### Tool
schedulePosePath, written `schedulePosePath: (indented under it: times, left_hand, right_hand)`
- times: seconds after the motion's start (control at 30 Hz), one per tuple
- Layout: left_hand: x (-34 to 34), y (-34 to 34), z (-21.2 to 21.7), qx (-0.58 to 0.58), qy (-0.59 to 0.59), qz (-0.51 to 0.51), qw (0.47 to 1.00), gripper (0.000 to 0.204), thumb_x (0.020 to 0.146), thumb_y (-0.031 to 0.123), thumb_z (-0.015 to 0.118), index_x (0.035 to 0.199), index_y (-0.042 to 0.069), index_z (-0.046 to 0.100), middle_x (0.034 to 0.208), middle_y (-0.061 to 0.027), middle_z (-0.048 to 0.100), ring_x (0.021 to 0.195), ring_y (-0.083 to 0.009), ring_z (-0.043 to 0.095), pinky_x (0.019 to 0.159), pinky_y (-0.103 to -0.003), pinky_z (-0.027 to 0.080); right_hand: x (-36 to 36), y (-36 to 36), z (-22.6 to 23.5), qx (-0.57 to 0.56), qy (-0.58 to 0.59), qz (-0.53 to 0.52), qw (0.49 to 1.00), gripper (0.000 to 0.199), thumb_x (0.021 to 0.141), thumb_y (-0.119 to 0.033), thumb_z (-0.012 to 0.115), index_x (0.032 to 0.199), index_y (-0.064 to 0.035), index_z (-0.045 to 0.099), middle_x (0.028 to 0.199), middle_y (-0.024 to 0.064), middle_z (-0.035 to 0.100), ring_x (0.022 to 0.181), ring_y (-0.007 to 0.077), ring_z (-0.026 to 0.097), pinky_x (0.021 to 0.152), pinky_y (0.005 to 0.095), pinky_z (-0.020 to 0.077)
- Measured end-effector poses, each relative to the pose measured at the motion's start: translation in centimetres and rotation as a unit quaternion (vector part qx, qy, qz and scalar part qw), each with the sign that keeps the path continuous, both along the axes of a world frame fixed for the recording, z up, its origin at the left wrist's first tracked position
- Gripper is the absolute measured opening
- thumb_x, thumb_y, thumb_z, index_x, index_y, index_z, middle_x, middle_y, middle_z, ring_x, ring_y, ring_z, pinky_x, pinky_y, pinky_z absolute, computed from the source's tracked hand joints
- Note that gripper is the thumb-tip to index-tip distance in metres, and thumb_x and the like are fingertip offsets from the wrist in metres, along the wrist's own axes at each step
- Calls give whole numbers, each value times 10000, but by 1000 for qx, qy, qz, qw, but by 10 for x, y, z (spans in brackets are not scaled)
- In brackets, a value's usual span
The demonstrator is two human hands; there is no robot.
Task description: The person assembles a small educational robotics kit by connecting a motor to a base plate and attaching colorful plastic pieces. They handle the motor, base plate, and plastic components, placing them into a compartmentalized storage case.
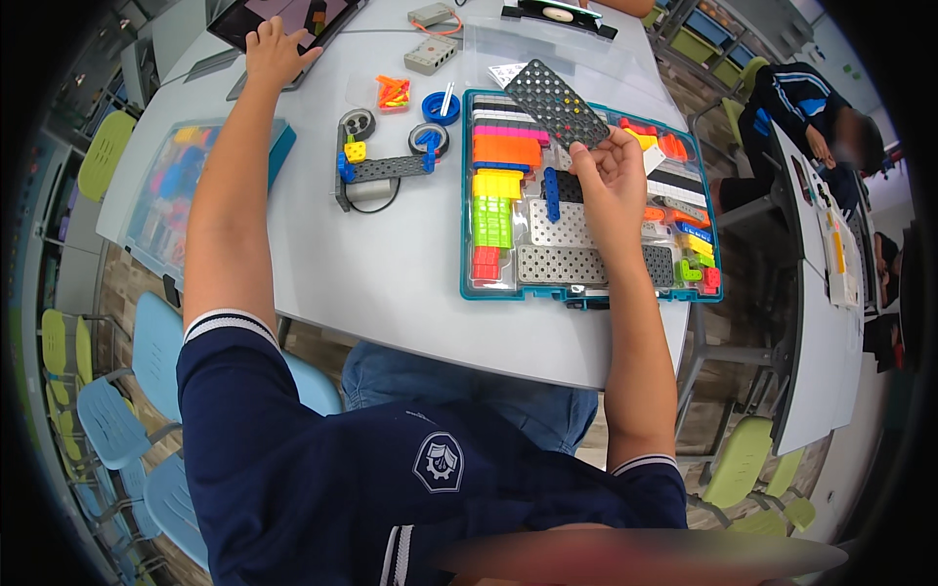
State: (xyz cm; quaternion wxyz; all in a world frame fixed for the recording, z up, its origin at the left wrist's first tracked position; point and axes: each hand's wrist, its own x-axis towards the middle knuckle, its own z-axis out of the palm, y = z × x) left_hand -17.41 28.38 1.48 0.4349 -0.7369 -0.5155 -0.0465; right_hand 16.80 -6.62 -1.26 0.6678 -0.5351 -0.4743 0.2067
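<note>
My right hand (pixel 612 174) is over the teal parts tray (pixel 467 195) and grips the lower edge of a dark grey perforated plate (pixel 555 100), which tilts up above the tray. The tray holds rows of orange, yellow, green, pink and red pieces plus grey perforated plates. My left hand (pixel 274 51) rests flat, fingers spread, on a tablet (pixel 327 18) at the table's far left. Between the hands lies a small grey build with two wheels, blue and yellow connectors and a cable (pixel 386 161).
A white table (pixel 391 273) carries a clear-lidded box of coloured parts (pixel 186 186) at left, a grey hub block (pixel 431 55), a blue ring (pixel 442 105) and orange bits (pixel 393 93). Blue and green chairs surround it. Another person (pixel 811 107) sits at the right.
</note>
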Motion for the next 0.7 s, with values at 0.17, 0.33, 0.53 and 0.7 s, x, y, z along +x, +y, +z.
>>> schedulePosePath:
  times: [0.17,0.33,0.53,0.7]
  left_hand:
    - [0,2,3,3,-30,56,998,556,907,670,504,1295,303,655,1182,-80,534,1102,-252,458,863,-406,342]
    - [-6,5,5,46,-56,42,996,562,914,650,502,1341,302,616,1104,-82,548,1010,-262,492,829,-419,362]
    - [-11,5,-1,51,-54,2,997,526,900,628,545,1308,311,642,1078,-84,553,1015,-264,492,816,-416,377]
    - [-12,4,-6,34,-56,-24,998,519,882,627,576,1295,320,653,1081,-78,551,1025,-257,488,832,-413,373]
  right_hand:
    - [0,0,0,-2,-3,2,1000,374,910,-58,680,1196,38,458,1010,95,629,832,100,629,729,244,498]
    - [-1,-1,0,2,1,2,1000,361,911,-53,678,1189,34,465,998,90,628,825,92,624,712,240,498]
    - [-1,-1,1,2,-2,2,1000,354,913,-53,679,1185,32,468,994,80,630,824,89,617,710,237,499]
    - [-1,0,0,10,6,6,1000,352,913,-51,678,1184,31,469,978,72,632,815,86,619,718,236,499]
